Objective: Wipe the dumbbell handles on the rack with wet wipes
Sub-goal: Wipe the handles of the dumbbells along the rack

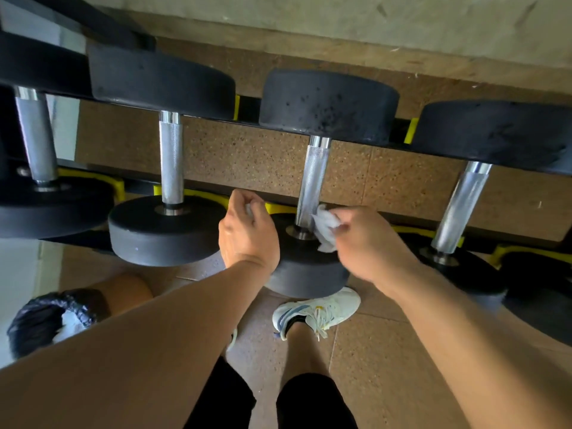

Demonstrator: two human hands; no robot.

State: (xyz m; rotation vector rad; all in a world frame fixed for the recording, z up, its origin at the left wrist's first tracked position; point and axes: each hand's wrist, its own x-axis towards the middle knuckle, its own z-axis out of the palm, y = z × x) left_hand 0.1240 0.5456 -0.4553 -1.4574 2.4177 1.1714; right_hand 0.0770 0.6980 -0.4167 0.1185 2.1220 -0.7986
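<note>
Forearms nearest cam. R hand (368, 239) pinches wipe (325, 226) vs lower end of 3rd handle (315, 181) on rack (410, 130). L hand (246, 230) curled on white scrap, prob. 2nd wipe. Wipe soft, limp, light: bunch w/ fingertips, wrap round knurled steel. Dumbbell heavy, stays put.

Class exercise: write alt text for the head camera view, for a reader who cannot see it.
A person's right hand holds a white wet wipe beside the knurled chrome dumbbell handle on a rack, while the left hand clutches another white scrap. Black dumbbells line the rack; a black bag sits on the floor at lower left.
</note>
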